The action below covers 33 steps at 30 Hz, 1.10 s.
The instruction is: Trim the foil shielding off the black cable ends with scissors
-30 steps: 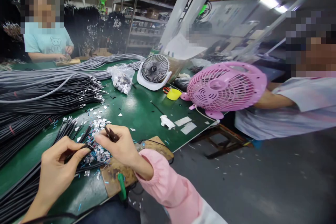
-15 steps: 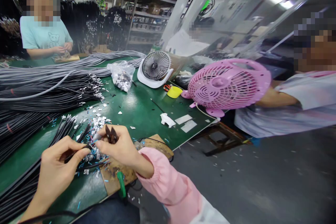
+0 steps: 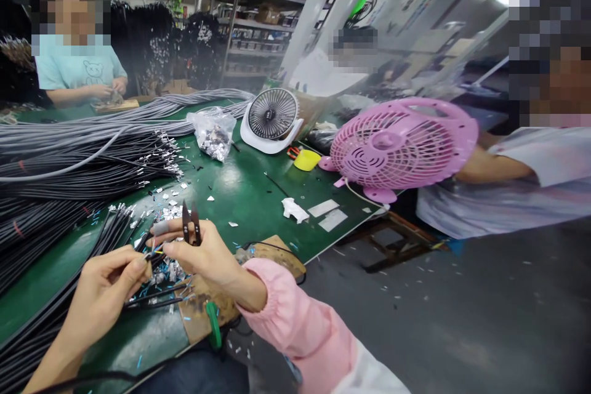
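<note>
My left hand [image 3: 113, 286] is closed on the end of a black cable [image 3: 148, 257], gripping it between thumb and fingers. Thin coloured wires, one of them yellow, stick out of that end toward my right hand [image 3: 201, 252]. Dark thread snips [image 3: 191, 226] are held in my right hand, blades pointing up and a little apart. Its thumb and a finger with a grey covering are at the wires; whether they pinch them I cannot tell. Under both hands lie foil scraps and blue wire bits [image 3: 173, 271]. More black cables [image 3: 106, 234] lie beside my left hand.
Grey cables [image 3: 152, 112] cross the green table [image 3: 249, 191]. A bag of small parts [image 3: 213, 135], a white fan [image 3: 272, 117], a yellow tape roll [image 3: 306, 160] and a pink fan [image 3: 388, 144] stand farther back. A wooden board [image 3: 203, 305] lies at the near edge. Co-workers sit left and right.
My right hand's fingers have opened out from the cable end, and the snips now stand more upright. Coloured wires show between the hands. My left hand has shifted slightly.
</note>
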Tool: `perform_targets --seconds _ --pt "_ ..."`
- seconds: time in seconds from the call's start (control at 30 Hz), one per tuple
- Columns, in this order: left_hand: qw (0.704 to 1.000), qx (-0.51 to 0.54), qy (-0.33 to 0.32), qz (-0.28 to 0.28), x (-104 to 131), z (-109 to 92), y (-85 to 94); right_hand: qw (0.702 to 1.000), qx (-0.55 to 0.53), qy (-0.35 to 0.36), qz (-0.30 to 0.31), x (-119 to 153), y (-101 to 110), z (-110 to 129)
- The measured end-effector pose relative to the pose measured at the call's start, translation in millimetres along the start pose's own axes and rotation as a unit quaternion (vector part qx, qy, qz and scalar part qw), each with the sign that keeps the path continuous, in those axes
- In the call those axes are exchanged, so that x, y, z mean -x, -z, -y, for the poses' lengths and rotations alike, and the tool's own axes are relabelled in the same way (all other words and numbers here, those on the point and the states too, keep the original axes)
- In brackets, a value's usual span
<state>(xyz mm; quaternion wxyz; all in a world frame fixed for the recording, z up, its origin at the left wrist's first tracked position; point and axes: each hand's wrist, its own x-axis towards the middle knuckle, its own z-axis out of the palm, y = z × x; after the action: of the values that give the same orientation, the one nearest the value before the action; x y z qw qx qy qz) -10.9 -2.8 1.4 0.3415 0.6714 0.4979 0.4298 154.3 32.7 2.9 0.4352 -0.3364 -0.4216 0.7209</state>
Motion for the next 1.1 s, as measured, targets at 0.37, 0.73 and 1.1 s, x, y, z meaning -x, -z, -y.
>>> perform_targets --seconds 0.37,0.73,1.1 --pt "0.997 0.039 0.055 -0.045 3.0 -0.8 -2.5 1.000 -0.022 0.005 0.019 4.7 4.9 0.3" --pt "0.996 0.021 0.059 -0.058 2.7 -0.1 -5.3 1.000 -0.004 -0.002 -0.019 3.9 1.0 2.5" --pt "0.996 0.016 0.060 -0.071 -0.1 -2.6 -7.4 1.000 0.008 0.025 -0.010 3.9 1.8 -1.0"
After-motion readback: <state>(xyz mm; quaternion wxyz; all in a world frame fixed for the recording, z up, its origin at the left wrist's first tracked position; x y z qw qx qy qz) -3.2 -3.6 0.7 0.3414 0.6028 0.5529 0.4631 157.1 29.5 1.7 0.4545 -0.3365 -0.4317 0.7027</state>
